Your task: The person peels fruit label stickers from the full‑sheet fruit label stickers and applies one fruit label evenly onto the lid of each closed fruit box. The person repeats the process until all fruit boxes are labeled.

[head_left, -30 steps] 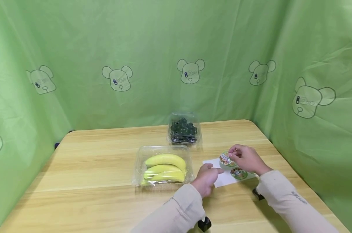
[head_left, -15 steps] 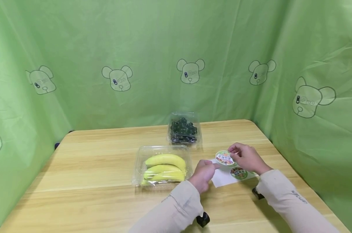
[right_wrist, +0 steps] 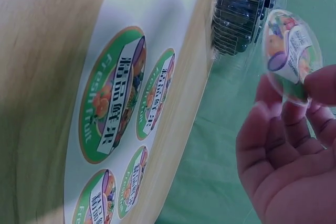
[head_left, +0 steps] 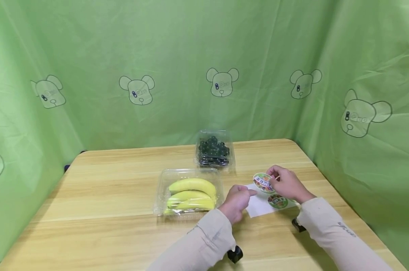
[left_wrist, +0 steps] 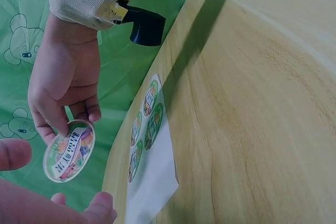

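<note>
My right hand pinches a round fruit sticker by its edge, between thumb and fingers. In the left wrist view the sticker is up off the white sticker sheet, its printed face showing. Several more green-rimmed oval stickers lie on that sheet. Beside the sheet's left edge is my left hand, close to the held sticker. Its thumb and fingers stand apart with nothing between them.
A clear plastic box of bananas sits left of my left hand. Farther back stands a clear box of dark grapes. Green curtains enclose the wooden table at its back and sides.
The right hand has lifted the sticker off the sheet and turned it. My left hand has drawn back slightly left, away from the sheet. The fruit boxes have stayed put.
</note>
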A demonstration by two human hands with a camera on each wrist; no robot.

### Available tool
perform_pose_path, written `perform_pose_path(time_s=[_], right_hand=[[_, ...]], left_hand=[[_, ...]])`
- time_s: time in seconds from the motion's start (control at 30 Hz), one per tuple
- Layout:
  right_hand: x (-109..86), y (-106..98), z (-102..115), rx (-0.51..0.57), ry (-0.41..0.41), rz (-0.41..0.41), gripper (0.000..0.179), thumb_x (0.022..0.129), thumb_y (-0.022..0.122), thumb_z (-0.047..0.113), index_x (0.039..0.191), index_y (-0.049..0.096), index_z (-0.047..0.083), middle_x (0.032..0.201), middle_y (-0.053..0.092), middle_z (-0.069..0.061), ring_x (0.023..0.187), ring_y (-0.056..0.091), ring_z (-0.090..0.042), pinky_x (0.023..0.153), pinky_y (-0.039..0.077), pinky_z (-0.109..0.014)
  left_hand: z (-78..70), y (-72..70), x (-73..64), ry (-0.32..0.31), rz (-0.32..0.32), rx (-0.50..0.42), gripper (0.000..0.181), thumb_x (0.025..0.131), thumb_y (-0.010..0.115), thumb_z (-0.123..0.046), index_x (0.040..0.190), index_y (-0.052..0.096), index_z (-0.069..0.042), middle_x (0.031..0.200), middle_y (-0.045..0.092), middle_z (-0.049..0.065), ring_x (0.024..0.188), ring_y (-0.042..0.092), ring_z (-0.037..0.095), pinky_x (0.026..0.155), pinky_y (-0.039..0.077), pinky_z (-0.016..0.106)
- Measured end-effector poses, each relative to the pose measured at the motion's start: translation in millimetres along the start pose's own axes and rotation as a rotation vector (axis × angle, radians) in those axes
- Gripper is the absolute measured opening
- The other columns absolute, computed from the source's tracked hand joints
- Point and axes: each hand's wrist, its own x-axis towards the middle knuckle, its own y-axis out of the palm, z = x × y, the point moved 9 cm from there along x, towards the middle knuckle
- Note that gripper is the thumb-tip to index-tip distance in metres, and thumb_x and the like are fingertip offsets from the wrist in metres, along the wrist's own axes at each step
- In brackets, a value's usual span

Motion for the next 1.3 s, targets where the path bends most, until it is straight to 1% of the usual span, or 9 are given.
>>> perform_pose_path(time_s=[0.13,0.23,0.37,0.47,0.63,0.8,0.97,1.13,1.3], right_hand=[[-0.7,1.1,-0.8,-0.002,-0.001,-0.008,0.006,0.09,0.061,0.007,0.092,0.056,0.003,0.078,0.054,-0.005,0.07,0.05,-0.019,0.061,0.045,-0.029],[-1.9,4.1,-2.4,0.019,0.006,-0.005,0.007,0.09,0.059,0.005,0.091,0.052,0.003,0.078,0.055,-0.007,0.07,0.051,-0.019,0.057,0.047,-0.028],[-2.9,6.5,-1.6,0.041,-0.001,-0.002,0.016,0.089,0.057,0.0,0.101,0.047,0.002,0.088,0.056,-0.012,0.071,0.053,-0.022,0.057,0.049,-0.032],[-2.8,4.8,-0.8,0.041,-0.005,-0.008,0.021,0.09,0.057,0.001,0.109,0.049,0.003,0.094,0.058,-0.015,0.076,0.057,-0.025,0.063,0.052,-0.036],[-1.6,0.9,-0.7,0.031,0.0,-0.013,0.01,0.093,0.058,0.008,0.102,0.058,0.005,0.091,0.064,-0.012,0.079,0.061,-0.025,0.067,0.054,-0.037],[0.6,-1.3,0.4,0.021,0.003,-0.02,0.014,0.091,0.058,0.008,0.104,0.054,0.003,0.091,0.062,-0.012,0.078,0.058,-0.024,0.064,0.05,-0.033],[1.1,-2.8,2.7,0.025,0.023,-0.034,0.013,0.09,0.059,0.006,0.101,0.052,0.004,0.089,0.06,-0.012,0.077,0.056,-0.024,0.064,0.049,-0.033],[1.5,-3.1,3.0,0.031,0.036,-0.045,0.008,0.092,0.058,0.006,0.097,0.053,0.005,0.082,0.06,-0.009,0.072,0.055,-0.021,0.061,0.047,-0.032],[3.0,-2.7,4.6,0.029,0.03,-0.05,0.006,0.095,0.055,0.008,0.098,0.056,0.004,0.088,0.064,-0.011,0.079,0.059,-0.025,0.068,0.05,-0.037]], left_hand=[[1.8,2.2,-0.3,-0.005,0.009,-0.018,0.022,0.08,0.069,-0.005,0.091,0.05,-0.006,0.105,0.054,0.007,0.104,0.053,0.031,0.093,0.047,0.05],[5.5,3.3,-1.3,-0.01,0.019,-0.036,0.021,0.08,0.068,-0.002,0.093,0.051,-0.004,0.105,0.054,0.008,0.108,0.053,0.033,0.096,0.046,0.052],[10.7,2.3,-1.8,-0.015,0.012,-0.054,0.022,0.081,0.068,-0.002,0.096,0.052,-0.001,0.1,0.053,0.01,0.106,0.053,0.032,0.095,0.047,0.052],[11.0,2.1,-1.0,-0.009,0.009,-0.06,0.023,0.081,0.068,-0.002,0.097,0.053,0.0,0.1,0.052,0.01,0.105,0.054,0.032,0.095,0.047,0.052],[8.5,3.7,0.4,-0.007,0.018,-0.052,0.023,0.081,0.068,-0.003,0.099,0.054,0.0,0.1,0.053,0.011,0.106,0.054,0.034,0.094,0.048,0.052],[5.0,3.0,-1.2,-0.021,0.014,-0.044,0.022,0.082,0.068,-0.003,0.099,0.055,-0.001,0.1,0.054,0.01,0.106,0.054,0.035,0.094,0.048,0.051],[2.8,1.3,-0.1,-0.036,0.014,-0.043,0.023,0.082,0.069,-0.006,0.1,0.055,-0.002,0.103,0.055,0.011,0.106,0.055,0.042,0.096,0.046,0.051],[-5.0,-0.8,1.7,-0.022,0.024,-0.064,0.023,0.082,0.069,-0.006,0.1,0.054,-0.002,0.103,0.056,0.011,0.106,0.056,0.042,0.097,0.046,0.049],[-16.1,-6.0,5.6,0.007,0.023,-0.094,0.019,0.082,0.067,-0.003,0.096,0.054,-0.001,0.1,0.055,0.011,0.107,0.055,0.039,0.096,0.048,0.046]])
